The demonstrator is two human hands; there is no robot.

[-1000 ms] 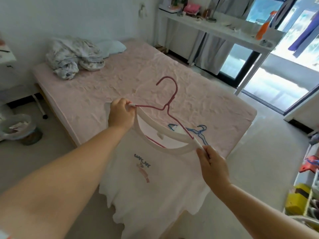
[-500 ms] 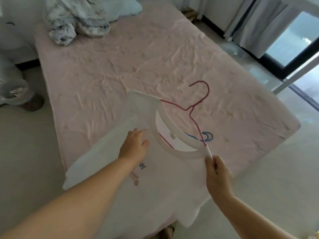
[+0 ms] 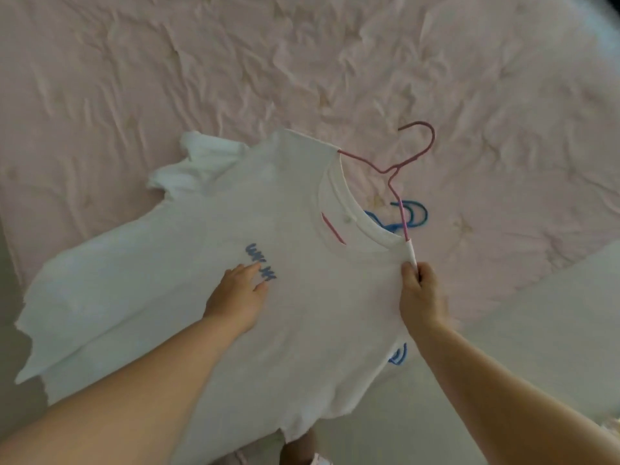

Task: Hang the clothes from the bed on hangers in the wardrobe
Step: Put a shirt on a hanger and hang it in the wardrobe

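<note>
Wrinkly pink bed (image 3: 235,78) lies under a soft white shirt (image 3: 188,297). Left hand (image 3: 236,297) rests flat, fingers (image 3: 246,270) straight. Right hand (image 3: 421,297) pinches the thin pink wire hanger (image 3: 397,166).

A wrinkled pink sheet (image 3: 235,78) covered the mattress. Pale floor (image 3: 553,330) lay beside it at lower right and along the left edge.

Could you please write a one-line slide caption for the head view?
Left hand smooths white T-shirt while right hand grips pink hanger over bed.
</note>
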